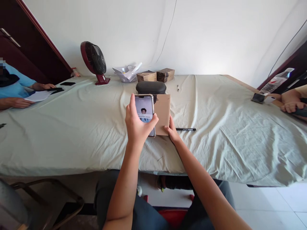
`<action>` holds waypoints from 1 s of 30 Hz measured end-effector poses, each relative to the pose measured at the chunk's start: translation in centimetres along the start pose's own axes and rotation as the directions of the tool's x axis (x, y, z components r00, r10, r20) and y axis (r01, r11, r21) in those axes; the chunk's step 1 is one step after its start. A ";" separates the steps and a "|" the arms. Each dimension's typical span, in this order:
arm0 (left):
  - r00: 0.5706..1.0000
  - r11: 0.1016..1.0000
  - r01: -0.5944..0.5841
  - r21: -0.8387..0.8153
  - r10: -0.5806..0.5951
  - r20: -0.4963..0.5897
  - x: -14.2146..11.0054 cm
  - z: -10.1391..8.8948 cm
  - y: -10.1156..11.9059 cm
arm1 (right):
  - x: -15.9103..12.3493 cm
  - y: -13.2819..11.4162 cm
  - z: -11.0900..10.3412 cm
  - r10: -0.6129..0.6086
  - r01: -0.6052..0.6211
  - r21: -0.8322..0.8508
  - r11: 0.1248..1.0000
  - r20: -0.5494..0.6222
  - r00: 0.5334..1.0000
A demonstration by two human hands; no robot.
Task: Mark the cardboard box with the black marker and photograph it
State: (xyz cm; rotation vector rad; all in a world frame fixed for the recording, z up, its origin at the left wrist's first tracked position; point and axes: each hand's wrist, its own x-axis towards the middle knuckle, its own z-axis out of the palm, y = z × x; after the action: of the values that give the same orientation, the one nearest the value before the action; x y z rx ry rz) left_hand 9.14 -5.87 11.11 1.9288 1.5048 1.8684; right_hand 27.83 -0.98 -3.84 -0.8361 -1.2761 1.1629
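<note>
Phone (145, 109) in left hand (137, 124), brown cardboard (163, 113) in right hand (173, 131).

Room leftward over cloth (96, 127), case (151, 87) behind phone (144, 103), pen (186, 129) right

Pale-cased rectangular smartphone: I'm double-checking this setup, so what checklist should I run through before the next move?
1. Left grip holding the smartphone: ok.
2. Smartphone screen lit: ok.
3. Right grip on the right edge of the flat tan rectangular item: ok.
4. Tan item fully visible: not ok, the smartphone overlaps its left part in this view.
5. Smartphone not touching the tan item: cannot tell from this single view.
6. Slim black pen clear of the right grip: cannot tell, its left end lies close.
</note>
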 end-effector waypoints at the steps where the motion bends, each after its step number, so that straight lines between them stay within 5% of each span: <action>1: 1.000 1.000 0.009 -0.008 -0.009 0.016 0.2 -0.2 0.0 | 0.0 0.0 0.0 0.002 -0.002 0.007 1.000 0.001 1.000; 7: 0.966 0.973 0.172 0.154 -0.198 0.168 1.4 -2.4 -4.3 | -0.1 -0.1 0.0 0.001 -0.001 -0.007 1.000 -0.006 1.000; 10: 0.866 0.852 0.308 0.423 -0.435 0.247 0.2 -3.2 -9.2 | 0.0 -0.4 0.2 0.012 -0.013 -0.024 1.000 -0.026 1.000; 14: 0.714 0.660 0.326 0.677 -0.641 0.282 -2.0 -3.2 -14.5 | 0.0 -0.5 0.3 0.000 -0.001 -0.032 0.999 -0.029 1.000; 18: 0.783 0.635 0.297 0.713 -0.589 0.198 -2.1 -1.7 -16.4 | 0.0 -0.1 0.2 -0.002 0.001 -0.046 0.999 -0.019 1.000; 23: 0.723 0.578 0.262 0.773 -0.648 0.239 -1.9 0.0 -16.7 | -0.1 0.3 0.0 -0.001 0.000 -0.032 0.999 -0.025 1.000; 26: 0.732 0.567 0.246 0.786 -0.640 0.233 -2.5 0.3 -16.8 | 0.0 0.4 -0.1 0.007 -0.007 -0.030 1.000 -0.014 1.000; 28: 0.775 0.628 0.243 0.739 -0.584 0.242 -2.7 0.3 -16.8 | 0.0 0.5 -0.2 0.022 -0.022 -0.035 0.999 -0.021 1.000; 30: 0.837 0.792 0.290 0.537 -0.482 0.260 -2.6 0.4 -16.8 | 0.0 0.7 -0.3 0.036 -0.038 -0.036 0.999 -0.036 0.999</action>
State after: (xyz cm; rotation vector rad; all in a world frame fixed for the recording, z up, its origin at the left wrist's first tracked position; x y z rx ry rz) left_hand 0.36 1.35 -1.54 1.7902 2.1496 0.9256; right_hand 28.02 -0.73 -4.53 -0.9066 -1.2608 1.1523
